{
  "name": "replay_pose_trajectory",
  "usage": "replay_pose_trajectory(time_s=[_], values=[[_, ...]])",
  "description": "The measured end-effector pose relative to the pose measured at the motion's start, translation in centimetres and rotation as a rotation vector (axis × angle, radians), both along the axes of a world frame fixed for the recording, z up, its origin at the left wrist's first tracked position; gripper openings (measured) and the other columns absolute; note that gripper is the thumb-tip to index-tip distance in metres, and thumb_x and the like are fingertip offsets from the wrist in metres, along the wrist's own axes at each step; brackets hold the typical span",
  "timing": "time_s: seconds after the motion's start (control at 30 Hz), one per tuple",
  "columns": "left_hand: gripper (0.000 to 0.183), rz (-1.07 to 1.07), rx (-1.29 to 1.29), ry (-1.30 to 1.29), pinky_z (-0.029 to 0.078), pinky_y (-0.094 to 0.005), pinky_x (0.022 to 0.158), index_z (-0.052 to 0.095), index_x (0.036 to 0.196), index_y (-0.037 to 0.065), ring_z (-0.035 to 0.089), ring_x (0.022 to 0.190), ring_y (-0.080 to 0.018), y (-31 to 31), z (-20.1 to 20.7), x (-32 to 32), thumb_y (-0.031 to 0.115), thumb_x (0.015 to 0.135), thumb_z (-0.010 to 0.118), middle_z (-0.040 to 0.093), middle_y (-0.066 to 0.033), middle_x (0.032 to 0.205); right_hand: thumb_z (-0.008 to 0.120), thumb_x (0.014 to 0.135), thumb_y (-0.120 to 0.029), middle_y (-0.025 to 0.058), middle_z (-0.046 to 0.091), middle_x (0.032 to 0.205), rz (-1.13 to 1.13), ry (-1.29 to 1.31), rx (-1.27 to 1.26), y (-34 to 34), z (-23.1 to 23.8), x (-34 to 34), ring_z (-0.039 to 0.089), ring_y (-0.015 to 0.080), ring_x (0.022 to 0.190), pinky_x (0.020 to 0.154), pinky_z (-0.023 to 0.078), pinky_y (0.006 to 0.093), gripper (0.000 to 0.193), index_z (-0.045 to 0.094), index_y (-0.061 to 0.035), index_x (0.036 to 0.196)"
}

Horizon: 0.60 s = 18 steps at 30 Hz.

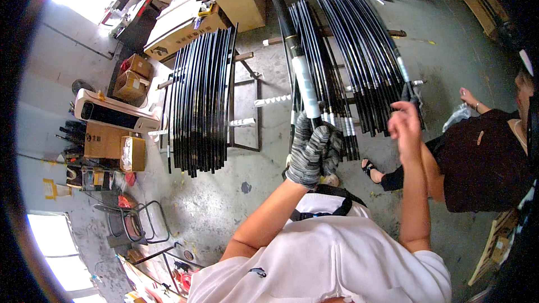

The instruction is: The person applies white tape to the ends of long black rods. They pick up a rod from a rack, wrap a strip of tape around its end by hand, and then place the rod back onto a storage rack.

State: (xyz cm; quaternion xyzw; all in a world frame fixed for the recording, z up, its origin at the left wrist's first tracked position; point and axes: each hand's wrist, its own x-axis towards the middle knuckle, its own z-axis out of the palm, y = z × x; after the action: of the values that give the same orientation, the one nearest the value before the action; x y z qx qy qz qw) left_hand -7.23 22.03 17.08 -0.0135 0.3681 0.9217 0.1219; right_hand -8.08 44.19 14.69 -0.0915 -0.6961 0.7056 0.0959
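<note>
Head view, held thing: a black rod [292, 45] with a pale wrapped section [305, 87], ahead of the chest and slightly left of the gap between the arms.
Long axis: from the left grip up and away from the body, the far part leaning left, beside the middle bundle of rods [318, 62].
Nearer hand: the left hand [307, 157], already on the rod just below the wrapping.
Left grip: striped glove closed round the rod; whether a tail runs on beneath the fingers, I cannot tell.
Right hand: bare [405, 129], off to the right and well apart from the held rod, fingers loosely bent, nothing seen in them.
Right fingertips: near the lower end of the right bundle of rods [362, 62]; contact cannot be told.
Left rack: another bundle of rods [202, 101], lying side by side.
Large cartons: a long cardboard box [182, 33] behind the left rack, contents hidden.
Small carton: an open box [133, 154] at far left, pale material inside.
Plastic bag: clear [457, 115], near a co-worker [477, 160]; contents unclear.
</note>
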Motion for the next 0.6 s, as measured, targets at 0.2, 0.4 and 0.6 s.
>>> replay_pose_trajectory(time_s=[0.2,0.4,0.6], values=[[0.034,-0.143,-0.001,0.028,0.036,-0.0191,0.040,0.044,0.118,0.011,0.046,0.048,-0.0077,1.3,2.4,0.9,0.019,0.087,0.055,0.051,-0.0013,0.069,0.047,0.088,-0.014,-0.0038,0.045,0.062,0.181,0.079,0.139,-2.2,4.8,1.5,0.038,0.0031,0.052,0.048,0.032,0.0175,0.012,0.056,-0.0055,0.090],[0.022,-0.127,-0.279,0.020,0.044,-0.0206,0.058,0.048,0.104,0.009,0.051,0.071,-0.0076,2.6,3.9,1.8,0.004,0.084,0.056,0.055,-0.0004,0.085,0.051,0.086,-0.008,0.0019,0.054,0.071,0.229,0.176,0.269,-5.2,7.5,2.1,0.048,0.0082,0.060,0.054,0.039,0.0223,0.010,0.056,-0.0017,0.091],[0.029,-0.184,0.061,0.040,0.044,-0.0213,0.070,0.046,0.110,0.007,0.050,0.079,-0.0077,2.7,2.0,2.5,-0.001,0.083,0.053,0.054,-0.0002,0.093,0.055,0.080,-0.008,0.0053,0.052,0.078,0.211,0.332,0.401,-5.8,9.3,2.3,0.050,0.0140,0.063,0.055,0.038,0.0245,0.011,0.056,-0.0039,0.090]])
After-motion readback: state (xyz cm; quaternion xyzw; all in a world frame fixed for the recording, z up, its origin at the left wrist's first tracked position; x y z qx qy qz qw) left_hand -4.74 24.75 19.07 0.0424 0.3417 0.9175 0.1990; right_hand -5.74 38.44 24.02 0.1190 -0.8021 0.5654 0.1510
